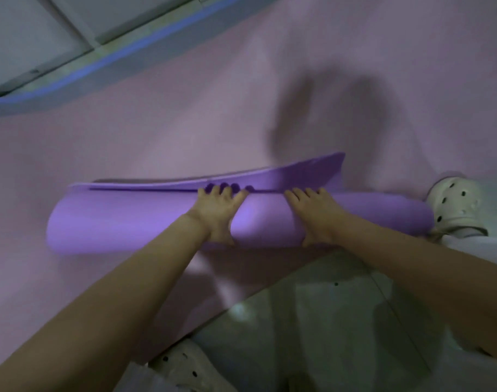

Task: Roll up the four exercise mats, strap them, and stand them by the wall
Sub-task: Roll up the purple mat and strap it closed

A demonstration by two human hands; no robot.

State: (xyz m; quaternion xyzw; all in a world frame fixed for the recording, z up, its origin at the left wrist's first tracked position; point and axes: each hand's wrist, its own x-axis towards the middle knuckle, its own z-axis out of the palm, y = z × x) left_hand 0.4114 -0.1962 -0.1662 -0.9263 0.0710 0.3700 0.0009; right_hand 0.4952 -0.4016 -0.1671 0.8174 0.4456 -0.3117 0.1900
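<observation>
The purple mat (pixel 128 222) lay crosswise in front of the person, wound into a thick roll and resting on a pink covering (pixel 157 131) that spread away toward the far wall. Its loose end (pixel 312 171) was not yet wound in. It stood up a little along the far side of the roll, highest toward the right.

Both hands were on the middle of the roll, close together but not touching. The left hand (pixel 217 213) grasped it with the fingers (pixel 213 189) hooked over the top at the seam and the thumb spread down the near side. The right hand (pixel 312 216), just to its right, held the roll the same way, fingers curved over the top and thumb pressed low on the near face. Both forearms were bare.

The left end of the roll looked smeared, so I could not make out its edge.

A white clog (pixel 456 205) sat at the roll's right end, touching or almost touching it. A second clog (pixel 185 366) was near the bottom left, at the near edge of the pink covering. Beyond that edge lay the tiled floor (pixel 312 321). A dark shadow (pixel 326 114) fell on the pink beyond the roll, and at far left a blue strip (pixel 100 63) ran along the base of the wall.
</observation>
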